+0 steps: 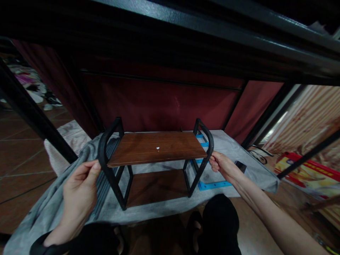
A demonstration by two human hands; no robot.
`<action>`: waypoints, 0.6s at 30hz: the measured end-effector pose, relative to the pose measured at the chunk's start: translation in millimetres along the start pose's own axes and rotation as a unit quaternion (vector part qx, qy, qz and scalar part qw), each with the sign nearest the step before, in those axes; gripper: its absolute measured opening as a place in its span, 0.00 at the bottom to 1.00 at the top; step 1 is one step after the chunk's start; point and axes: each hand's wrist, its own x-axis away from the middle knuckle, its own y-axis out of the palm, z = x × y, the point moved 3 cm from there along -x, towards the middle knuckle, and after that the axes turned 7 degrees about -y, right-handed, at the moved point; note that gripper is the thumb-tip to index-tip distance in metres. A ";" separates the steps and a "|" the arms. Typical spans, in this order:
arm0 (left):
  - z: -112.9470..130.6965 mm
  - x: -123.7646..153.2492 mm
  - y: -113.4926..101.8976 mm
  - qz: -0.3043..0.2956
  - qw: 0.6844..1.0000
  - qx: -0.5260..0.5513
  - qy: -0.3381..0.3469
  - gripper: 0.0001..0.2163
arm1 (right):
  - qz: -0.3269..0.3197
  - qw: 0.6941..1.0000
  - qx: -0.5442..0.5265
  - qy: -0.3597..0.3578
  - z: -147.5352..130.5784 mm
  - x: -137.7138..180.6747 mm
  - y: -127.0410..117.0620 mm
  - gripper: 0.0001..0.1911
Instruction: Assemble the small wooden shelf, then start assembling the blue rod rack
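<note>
A small two-tier rack stands in front of me, with a brown wood-grain upper board (159, 147), a lower board (156, 187) and black side frames. My left hand (79, 193) is closed in a pinch, its fingertips at the outer side of the left frame (110, 177), level with the upper board. On the other side, the curled fingers of my right hand (220, 163) meet the outer side of the right frame (209, 140). Whatever is between the fingertips of either hand is too small or hidden to make out.
A grey cloth (170, 212) lies under the rack. Behind its right side are blue-and-grey frame parts (214, 185) and a dark phone-like object (241, 165). Grey rods (105, 191) lie at left. A black metal beam (170, 28) crosses overhead; a red box (308, 173) sits right.
</note>
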 end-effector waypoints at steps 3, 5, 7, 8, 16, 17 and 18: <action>-1.5 0.3 -4.6 0.021 0.998 -0.045 0.041 0.13 | -0.025 0.997 -0.020 0.065 -2.1 1.2 -1.5 0.14; -0.5 1.4 -4.6 -0.003 0.998 -0.052 0.037 0.12 | -0.034 0.996 -0.011 0.085 -2.1 1.6 -3.0 0.15; 1.8 2.4 -3.2 -0.035 0.998 -0.037 0.021 0.11 | -0.031 0.997 0.042 0.060 -1.3 0.9 -5.4 0.16; 3.3 2.7 -2.4 -0.045 0.999 -0.026 0.013 0.11 | -0.022 0.996 0.087 0.028 -1.0 0.2 -7.1 0.16; 9.8 1.0 3.7 -0.067 0.992 0.079 -0.077 0.11 | 0.009 0.951 0.261 -0.166 5.7 -5.0 -17.1 0.18; 9.3 0.5 4.2 -0.071 0.990 0.087 -0.083 0.11 | 0.004 0.948 0.267 -0.175 5.2 -6.1 -17.7 0.19; 8.5 0.1 4.4 -0.071 0.990 0.092 -0.086 0.11 | -0.003 0.945 0.271 -0.184 4.1 -7.0 -17.7 0.20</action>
